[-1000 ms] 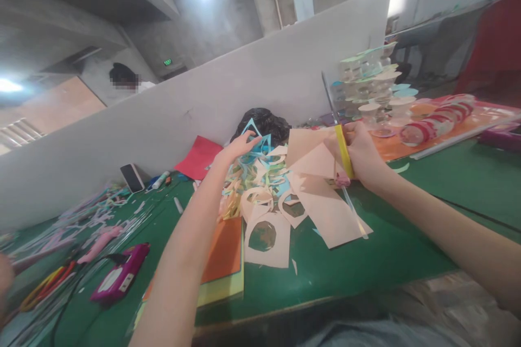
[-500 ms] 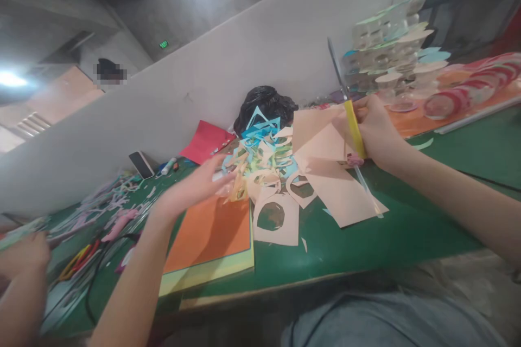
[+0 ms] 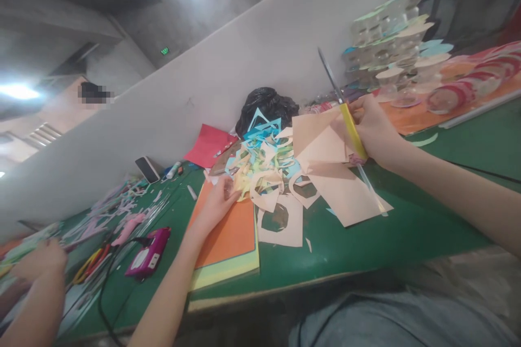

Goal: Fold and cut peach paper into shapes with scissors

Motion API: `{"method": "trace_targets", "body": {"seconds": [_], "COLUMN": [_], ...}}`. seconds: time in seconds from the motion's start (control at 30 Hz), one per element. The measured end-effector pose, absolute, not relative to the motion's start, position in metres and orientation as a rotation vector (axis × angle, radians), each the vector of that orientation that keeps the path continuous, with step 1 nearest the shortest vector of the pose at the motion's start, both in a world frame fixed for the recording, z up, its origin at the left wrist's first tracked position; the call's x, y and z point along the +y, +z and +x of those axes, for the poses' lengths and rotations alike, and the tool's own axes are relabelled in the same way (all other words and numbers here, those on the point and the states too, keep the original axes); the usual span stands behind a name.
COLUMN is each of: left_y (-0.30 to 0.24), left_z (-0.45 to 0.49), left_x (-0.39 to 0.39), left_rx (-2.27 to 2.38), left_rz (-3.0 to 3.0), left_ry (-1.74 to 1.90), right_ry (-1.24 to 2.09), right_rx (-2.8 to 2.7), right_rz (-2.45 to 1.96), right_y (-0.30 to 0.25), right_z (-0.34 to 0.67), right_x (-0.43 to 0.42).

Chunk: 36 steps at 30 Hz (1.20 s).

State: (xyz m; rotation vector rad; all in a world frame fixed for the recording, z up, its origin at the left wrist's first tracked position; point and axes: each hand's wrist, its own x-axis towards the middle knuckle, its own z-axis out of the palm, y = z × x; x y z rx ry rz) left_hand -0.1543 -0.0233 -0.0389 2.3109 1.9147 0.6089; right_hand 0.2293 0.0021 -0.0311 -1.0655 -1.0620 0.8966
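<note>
My right hand (image 3: 374, 133) is closed around yellow-handled scissors (image 3: 350, 127), whose metal blade points up and left. Beside and below that hand lie folded peach paper sheets (image 3: 319, 138). My left hand (image 3: 217, 200) rests at the top of a paper stack (image 3: 230, 238), orange on top with pale green and yellow edges below. Its fingers are curled together at the edge of the scraps; what they hold, if anything, I cannot make out. Peach sheets with round cut-outs (image 3: 293, 227) and a heap of blue, green and yellow paper scraps (image 3: 262, 143) lie between my hands.
A black plastic bag (image 3: 264, 105) and red paper (image 3: 209, 146) lie by the partition. Stacked clear cups (image 3: 386, 49) stand back right. On the left are a phone (image 3: 147, 169), a magenta device (image 3: 150, 254) with a cable, and another person's hand (image 3: 43, 263).
My left hand has moved down and its fingers have curled in over the orange paper. The right hand keeps its grip while the blade tilts further left. The view has shifted slightly.
</note>
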Motion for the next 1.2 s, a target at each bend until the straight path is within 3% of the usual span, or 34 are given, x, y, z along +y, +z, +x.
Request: {"method": "trace_targets", "body": {"seconds": [0.27,0.47,0.83,1.07,1.2], "left_y": [-0.037,-0.002,0.086,0.083,0.085], "left_z": [-0.157,-0.166,-0.104,-0.082,-0.084], "left_x": [-0.021,-0.013,0.118,0.152,0.138], "left_rx": [1.941,2.147,1.901,2.072,2.132], "left_rz": [2.225,2.184,2.457,2.579,2.441], "left_ry": [0.725,0.967,1.497,0.770,0.787], "right_ry": [0.848,0.896,0.837,0.783,0.756], "right_rx": [-1.095,-1.069,-1.118,-1.150,-1.172], "right_rz": [-1.032,-1.031,-0.984,-1.081,-1.083], "right_y": [-0.037,-0.033,-0.042,-0.036,-0.035], "right_z": [0.233,0.231,0.232,0.230,0.230], "right_x": [0.008,0.003,0.013,0.008,0.008]}}
